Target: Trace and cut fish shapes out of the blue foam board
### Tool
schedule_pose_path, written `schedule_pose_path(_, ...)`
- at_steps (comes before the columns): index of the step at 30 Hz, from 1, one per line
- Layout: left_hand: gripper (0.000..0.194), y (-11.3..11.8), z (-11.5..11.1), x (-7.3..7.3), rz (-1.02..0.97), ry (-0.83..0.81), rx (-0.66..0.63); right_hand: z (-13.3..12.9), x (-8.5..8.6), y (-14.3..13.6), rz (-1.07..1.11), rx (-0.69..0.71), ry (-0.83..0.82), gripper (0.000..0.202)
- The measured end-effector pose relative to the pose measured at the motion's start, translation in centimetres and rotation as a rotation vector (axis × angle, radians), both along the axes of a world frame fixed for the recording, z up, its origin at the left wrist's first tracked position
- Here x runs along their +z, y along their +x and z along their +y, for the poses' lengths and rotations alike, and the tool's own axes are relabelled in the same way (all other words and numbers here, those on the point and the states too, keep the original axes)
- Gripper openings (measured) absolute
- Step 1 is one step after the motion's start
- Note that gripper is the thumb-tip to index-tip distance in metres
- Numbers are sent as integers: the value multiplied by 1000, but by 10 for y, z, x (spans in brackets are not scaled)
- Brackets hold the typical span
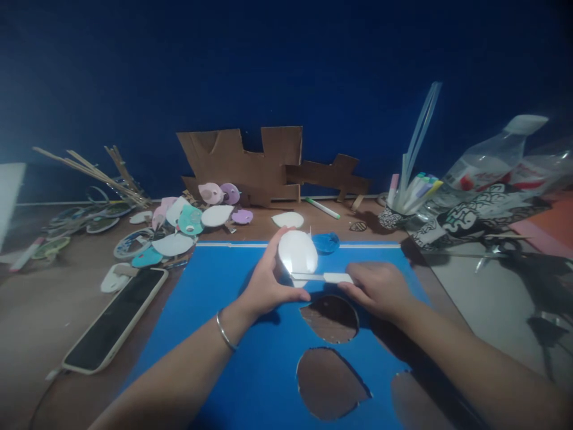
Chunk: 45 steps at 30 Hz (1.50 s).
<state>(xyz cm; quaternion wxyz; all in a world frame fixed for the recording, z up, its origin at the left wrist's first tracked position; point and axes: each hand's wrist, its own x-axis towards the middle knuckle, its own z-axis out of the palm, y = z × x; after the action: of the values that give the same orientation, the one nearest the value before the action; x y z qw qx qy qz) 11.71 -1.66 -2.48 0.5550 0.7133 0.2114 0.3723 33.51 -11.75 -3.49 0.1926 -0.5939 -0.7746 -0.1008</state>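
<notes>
My left hand (pixel 264 283), with a silver bangle at the wrist, holds a white teardrop-shaped piece (pixel 299 251) between fingers and thumb. In my right hand (pixel 380 289) is a white-handled tool (pixel 336 278) with a thin flat blade, which lies across the lower part of the white piece. Both hands are above a blue sheet (pixel 224 352) that has several leaf-shaped openings cut in it, with brown showing through. A small blue crumpled-looking item (pixel 326 242) rests just behind the white piece.
Left: a phone (pixel 116 319), bird-shaped cutouts (pixel 190 220) and thin sticks (pixel 98 176). Back: brown cardboard (pixel 242 167), a green-capped marker (pixel 323 208) and a white leaf shape (pixel 287 220). Right: a patterned cup (pixel 391 217) with pens, plastic bottles (pixel 496 155) and scissors (pixel 487 257).
</notes>
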Motion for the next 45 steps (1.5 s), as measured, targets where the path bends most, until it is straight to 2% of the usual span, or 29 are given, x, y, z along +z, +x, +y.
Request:
schedule_pose_path(25, 115, 0, -3, 6, 3, -17, -45, 1, -2, -1, -16, -1, -16, 50)
schedule_pose_path(45, 112, -1, -1, 4, -32, -36, -50, 0, -2, -1, 19, 26, -22, 52)
